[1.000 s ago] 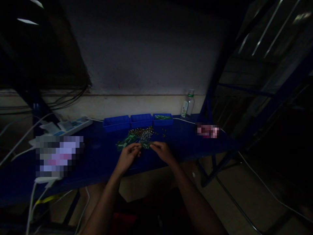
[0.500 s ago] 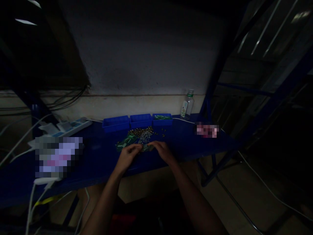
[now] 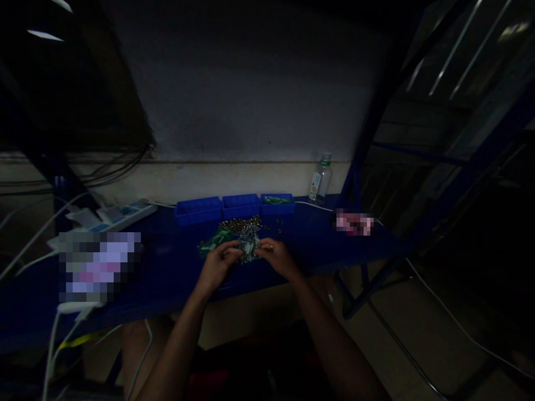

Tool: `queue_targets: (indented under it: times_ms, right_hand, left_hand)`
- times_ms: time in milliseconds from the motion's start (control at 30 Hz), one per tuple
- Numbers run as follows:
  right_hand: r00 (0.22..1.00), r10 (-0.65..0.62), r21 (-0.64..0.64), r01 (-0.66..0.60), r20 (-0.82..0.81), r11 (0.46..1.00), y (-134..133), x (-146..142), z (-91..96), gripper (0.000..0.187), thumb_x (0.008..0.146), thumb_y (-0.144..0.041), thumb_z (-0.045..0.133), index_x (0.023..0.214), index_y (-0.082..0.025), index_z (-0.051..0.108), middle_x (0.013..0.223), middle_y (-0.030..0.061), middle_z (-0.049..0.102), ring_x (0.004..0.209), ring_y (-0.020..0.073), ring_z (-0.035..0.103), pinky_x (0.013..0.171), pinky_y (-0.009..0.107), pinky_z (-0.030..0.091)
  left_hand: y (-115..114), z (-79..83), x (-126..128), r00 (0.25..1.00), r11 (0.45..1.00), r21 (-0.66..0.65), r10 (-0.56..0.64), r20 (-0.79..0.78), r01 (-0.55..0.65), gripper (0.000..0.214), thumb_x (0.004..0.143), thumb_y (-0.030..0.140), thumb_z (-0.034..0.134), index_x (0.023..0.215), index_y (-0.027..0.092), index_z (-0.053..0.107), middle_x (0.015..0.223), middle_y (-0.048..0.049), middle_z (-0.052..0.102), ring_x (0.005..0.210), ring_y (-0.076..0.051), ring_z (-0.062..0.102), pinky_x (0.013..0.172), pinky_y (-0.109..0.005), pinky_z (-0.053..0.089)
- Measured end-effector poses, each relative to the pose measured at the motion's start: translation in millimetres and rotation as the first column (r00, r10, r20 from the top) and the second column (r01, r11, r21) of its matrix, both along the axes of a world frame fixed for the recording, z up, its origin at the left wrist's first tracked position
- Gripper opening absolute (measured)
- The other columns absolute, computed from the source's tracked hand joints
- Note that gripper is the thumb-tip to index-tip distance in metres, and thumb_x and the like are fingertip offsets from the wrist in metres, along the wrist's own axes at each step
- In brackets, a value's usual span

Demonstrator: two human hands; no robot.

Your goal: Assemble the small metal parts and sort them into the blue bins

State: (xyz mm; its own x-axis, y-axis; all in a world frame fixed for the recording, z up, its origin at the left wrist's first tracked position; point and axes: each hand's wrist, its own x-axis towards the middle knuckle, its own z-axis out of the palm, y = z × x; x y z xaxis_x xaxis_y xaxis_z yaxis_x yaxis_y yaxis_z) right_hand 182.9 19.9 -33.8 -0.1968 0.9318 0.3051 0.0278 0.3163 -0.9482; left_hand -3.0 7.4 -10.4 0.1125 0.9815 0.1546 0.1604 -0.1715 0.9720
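Head view: you're pinching a small plastic bag (image 3: 249, 252) w/ L hand (image 3: 220, 263) & R hand (image 3: 276, 258), prob. light, limp, slippery, best gripped by side edges.

The clear bag (image 3: 249, 255) looked like glossy plastic. From it, silvery pieces (image 3: 250, 232) at twelve o'clock and brassy pieces (image 3: 236, 224) at eleven had a metallic shine. The blue bins (image 3: 241, 211) seemed smooth plastic, the tabletop (image 3: 175, 253) smooth with faint gloss, the wall (image 3: 251, 100) matt.
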Motion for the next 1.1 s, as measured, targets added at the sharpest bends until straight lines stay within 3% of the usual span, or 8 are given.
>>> queue_targets:
  times_ms: [367,533,700,833,933,1033,1100]
  right_hand:
    - [0.999,-0.027,0.040,0.025,0.044,0.999,-3.0,0.6,-0.7,0.020,0.075,-0.035,0.056,0.083,-0.017,0.059,0.071,-0.0010,0.060,0.066,0.0115,0.055,0.062,0.022,0.040]
    - [0.976,-0.184,0.165,0.164,0.115,0.973,-2.1,2.0,0.1,0.019,0.072,-0.035,0.060,0.077,-0.017,0.062,0.070,-0.0012,0.056,0.066,0.0111,0.051,0.064,0.022,0.039]
    - [0.994,-0.079,0.045,0.075,0.076,0.996,-4.7,1.8,2.7,0.024,0.078,-0.039,0.052,0.085,-0.017,0.060,0.060,-0.0024,0.054,0.055,0.0097,0.049,0.052,0.020,0.036]
    - [0.999,0.017,-0.020,-0.018,-0.051,1.000,-3.8,0.0,5.5,0.033,0.084,-0.044,0.039,0.086,-0.016,0.058,0.077,0.0045,0.063,0.065,0.0123,0.058,0.052,0.020,0.039]
    - [0.995,0.016,-0.064,-0.022,-0.101,0.998,-1.8,-0.1,5.2,0.044,0.086,-0.048,0.030,0.088,-0.016,0.060,0.081,0.0068,0.064,0.069,0.0136,0.060,0.052,0.021,0.041]
    - [0.998,-0.030,-0.033,0.029,-0.047,0.999,-1.6,0.6,2.5,0.036,0.081,-0.047,0.043,0.087,-0.017,0.061,0.080,0.0049,0.063,0.070,0.0141,0.060,0.052,0.020,0.042]
    - [0.999,-0.032,-0.001,0.032,-0.009,0.999,-2.5,0.8,0.5,0.027,0.076,-0.041,0.054,0.086,-0.018,0.061,0.077,0.0023,0.062,0.069,0.0134,0.058,0.052,0.020,0.042]
  left_hand:
    - [-2.0,3.2,0.2,0.998,0.999,-0.032,0.034,-0.055,-0.036,0.032,0.062,0.040,0.068,0.079,0.013,0.064,0.067,-0.0023,0.065,0.058,-0.014,0.056,0.052,-0.022,0.038]
    - [-4.7,5.8,1.5,0.989,0.994,0.033,0.104,-0.106,-0.101,0.031,0.063,0.042,0.067,0.077,0.015,0.065,0.069,-0.0011,0.064,0.057,-0.013,0.053,0.048,-0.021,0.035]
    - [-3.6,4.2,0.8,0.994,0.997,0.058,0.059,-0.087,-0.054,0.031,0.067,0.043,0.063,0.081,0.015,0.063,0.058,0.0015,0.058,0.052,-0.012,0.050,0.048,-0.020,0.035]
    - [-4.4,6.4,0.4,0.998,0.999,0.038,0.034,-0.044,-0.032,0.036,0.068,0.045,0.062,0.086,0.014,0.063,0.068,-0.0038,0.065,0.060,-0.015,0.057,0.054,-0.023,0.041]
    - [-5.4,7.6,-0.6,0.998,0.997,0.056,0.048,-0.048,-0.045,0.038,0.072,0.047,0.057,0.087,0.013,0.065,0.075,-0.0062,0.067,0.061,-0.016,0.057,0.059,-0.026,0.044]
    - [-4.4,5.5,-1.7,0.997,0.997,0.061,0.054,-0.048,-0.051,0.035,0.071,0.045,0.058,0.086,0.013,0.066,0.073,-0.0048,0.067,0.061,-0.015,0.057,0.060,-0.026,0.044]
    - [-2.9,3.2,-1.7,0.999,0.998,0.054,0.032,-0.020,-0.030,0.039,0.068,0.041,0.063,0.096,0.014,0.063,0.072,-0.0032,0.066,0.061,-0.015,0.058,0.060,-0.025,0.044]
